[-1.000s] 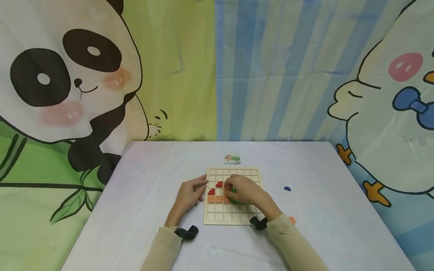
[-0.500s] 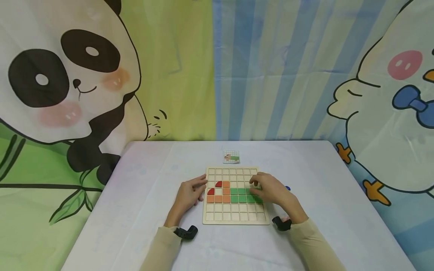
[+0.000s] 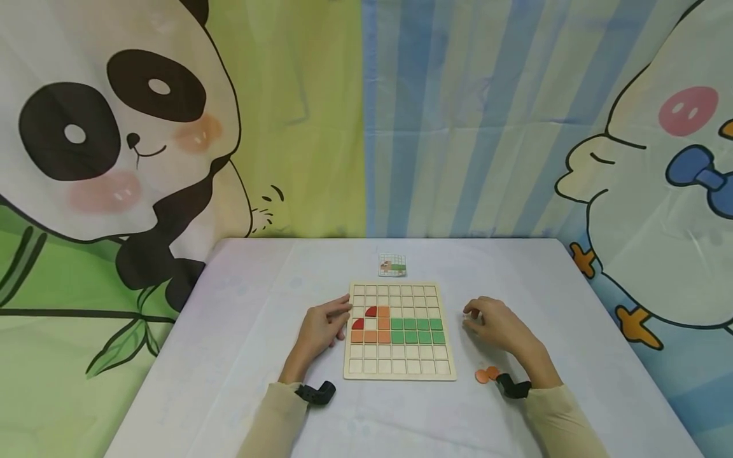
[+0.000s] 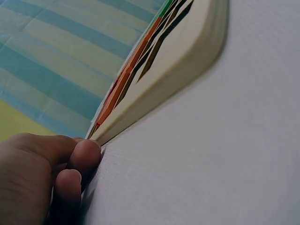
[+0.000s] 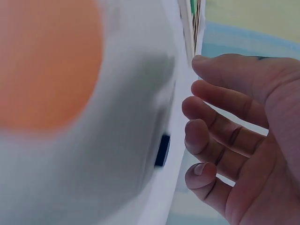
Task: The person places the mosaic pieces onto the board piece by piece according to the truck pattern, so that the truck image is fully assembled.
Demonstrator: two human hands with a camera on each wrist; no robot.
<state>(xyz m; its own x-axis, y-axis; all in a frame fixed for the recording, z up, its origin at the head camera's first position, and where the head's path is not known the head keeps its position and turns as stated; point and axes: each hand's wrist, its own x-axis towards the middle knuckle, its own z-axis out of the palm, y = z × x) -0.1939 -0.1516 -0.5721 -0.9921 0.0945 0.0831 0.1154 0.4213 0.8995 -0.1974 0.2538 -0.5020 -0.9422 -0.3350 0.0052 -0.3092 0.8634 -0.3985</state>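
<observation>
The fingertips of my left hand (image 3: 321, 327) touch the left edge of a wooden grid board (image 3: 399, 377). Red quarter-round pieces (image 3: 371, 312), orange squares (image 3: 383, 324) and green squares (image 3: 424, 337) sit in its cells. To the right of the board, my right hand (image 3: 498, 324) hovers above the table, fingers loosely bent and apart, holding nothing. A dark blue piece (image 5: 162, 150) lies on the cloth below it in the right wrist view; the hand hides it in the head view. Near the right wrist lie orange round pieces (image 3: 481, 376).
A small card (image 3: 392, 265) with a coloured grid picture lies beyond the board's far edge. White cloth (image 3: 258, 280) covers the table. A patterned curtain (image 3: 458, 127) hangs behind it. Each wrist carries a black camera (image 3: 317, 393).
My right hand has moved from over the board to the right, past its edge, uncovering orange and green squares. It now covers the blue piece in the head view. The left hand stays put.
</observation>
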